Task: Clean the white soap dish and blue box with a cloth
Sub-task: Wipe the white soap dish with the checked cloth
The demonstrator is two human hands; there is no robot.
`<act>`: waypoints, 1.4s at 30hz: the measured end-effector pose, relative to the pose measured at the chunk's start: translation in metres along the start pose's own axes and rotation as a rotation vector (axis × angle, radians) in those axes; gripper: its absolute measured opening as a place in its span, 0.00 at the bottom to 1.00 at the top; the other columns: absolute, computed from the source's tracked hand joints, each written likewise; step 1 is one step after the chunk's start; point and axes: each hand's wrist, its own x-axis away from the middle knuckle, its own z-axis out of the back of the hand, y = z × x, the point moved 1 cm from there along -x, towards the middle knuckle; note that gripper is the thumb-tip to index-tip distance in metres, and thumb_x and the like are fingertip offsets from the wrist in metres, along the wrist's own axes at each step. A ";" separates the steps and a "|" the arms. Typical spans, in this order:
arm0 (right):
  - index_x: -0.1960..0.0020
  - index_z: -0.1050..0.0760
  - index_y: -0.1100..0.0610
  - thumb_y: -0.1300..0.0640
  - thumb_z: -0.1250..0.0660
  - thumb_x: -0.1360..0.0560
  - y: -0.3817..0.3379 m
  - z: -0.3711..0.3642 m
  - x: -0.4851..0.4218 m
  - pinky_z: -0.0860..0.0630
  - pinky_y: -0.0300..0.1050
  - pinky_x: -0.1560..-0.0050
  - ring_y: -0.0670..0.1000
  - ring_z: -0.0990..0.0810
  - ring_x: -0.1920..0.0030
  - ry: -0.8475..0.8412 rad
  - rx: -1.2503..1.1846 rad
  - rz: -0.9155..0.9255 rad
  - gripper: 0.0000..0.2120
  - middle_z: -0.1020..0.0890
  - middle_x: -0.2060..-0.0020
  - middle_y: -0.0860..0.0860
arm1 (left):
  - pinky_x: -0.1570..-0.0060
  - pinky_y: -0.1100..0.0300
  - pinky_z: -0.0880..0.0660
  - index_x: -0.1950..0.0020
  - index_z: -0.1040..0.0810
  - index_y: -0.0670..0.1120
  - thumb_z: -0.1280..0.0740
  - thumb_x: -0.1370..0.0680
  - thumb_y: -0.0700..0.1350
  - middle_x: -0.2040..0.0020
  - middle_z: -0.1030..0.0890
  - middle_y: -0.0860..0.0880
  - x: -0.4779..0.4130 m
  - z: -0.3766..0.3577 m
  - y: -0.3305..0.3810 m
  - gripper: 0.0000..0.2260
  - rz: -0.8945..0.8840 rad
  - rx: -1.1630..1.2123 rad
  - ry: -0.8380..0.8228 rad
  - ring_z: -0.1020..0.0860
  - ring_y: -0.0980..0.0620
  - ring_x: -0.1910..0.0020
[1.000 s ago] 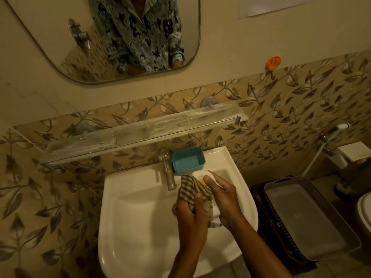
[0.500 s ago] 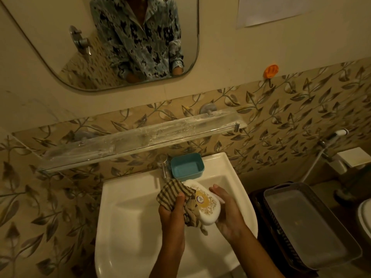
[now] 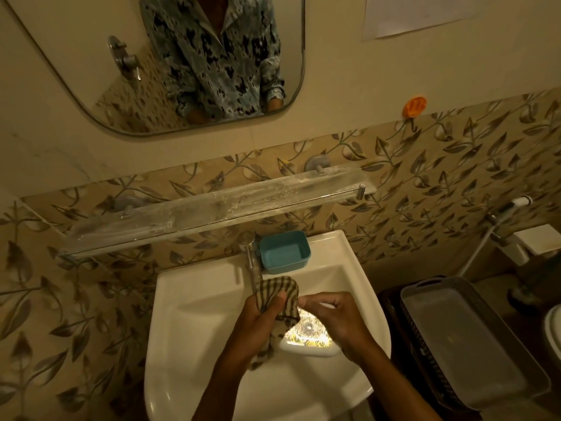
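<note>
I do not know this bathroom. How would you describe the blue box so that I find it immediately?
Look at the white sink below the long glass shelf. On its back ledge, right of the metal tap, stands the blue box. It alone is teal, rectangular and open-topped; the white soap dish is nearer and oval.

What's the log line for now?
left hand: grips striped cloth against white soap dish | right hand: holds that dish over washbasin | blue box: on washbasin rim beside tap

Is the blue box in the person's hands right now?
No, the blue box sits on the sink rim beside the tap, while the left hand grips the cloth and the right hand holds the white soap dish.
</note>
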 end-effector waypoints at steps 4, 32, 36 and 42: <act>0.57 0.15 0.57 0.56 0.25 0.31 -0.010 0.001 -0.008 0.20 0.40 0.66 0.50 0.15 0.63 0.270 -0.210 -0.087 0.05 0.13 0.63 0.52 | 0.45 0.49 0.23 0.41 0.26 0.53 0.36 0.35 0.72 0.48 0.18 0.52 0.002 -0.015 -0.002 0.31 -0.022 0.083 0.082 0.19 0.52 0.50; 0.54 0.16 0.60 0.57 0.26 0.31 -0.024 0.027 -0.027 0.20 0.41 0.56 0.51 0.15 0.53 -0.239 0.134 -0.001 0.08 0.14 0.57 0.54 | 0.56 0.62 0.23 0.42 0.29 0.53 0.34 0.25 0.53 0.52 0.20 0.54 0.011 -0.022 -0.002 0.13 0.004 0.133 0.057 0.21 0.56 0.55; 0.53 0.17 0.58 0.52 0.26 0.31 -0.034 0.029 -0.028 0.18 0.52 0.51 0.54 0.15 0.54 -0.231 0.121 -0.044 0.11 0.14 0.57 0.55 | 0.41 0.47 0.25 0.38 0.28 0.50 0.28 0.30 0.53 0.46 0.18 0.48 0.009 -0.021 -0.008 0.23 0.064 0.302 0.009 0.20 0.48 0.46; 0.44 0.23 0.56 0.53 0.33 0.28 -0.026 0.020 -0.011 0.21 0.55 0.47 0.57 0.16 0.50 -0.067 -0.503 -0.165 0.14 0.16 0.51 0.58 | 0.60 0.57 0.20 0.47 0.25 0.50 0.35 0.23 0.41 0.51 0.18 0.47 0.014 -0.031 -0.009 0.07 0.000 0.701 0.225 0.19 0.49 0.53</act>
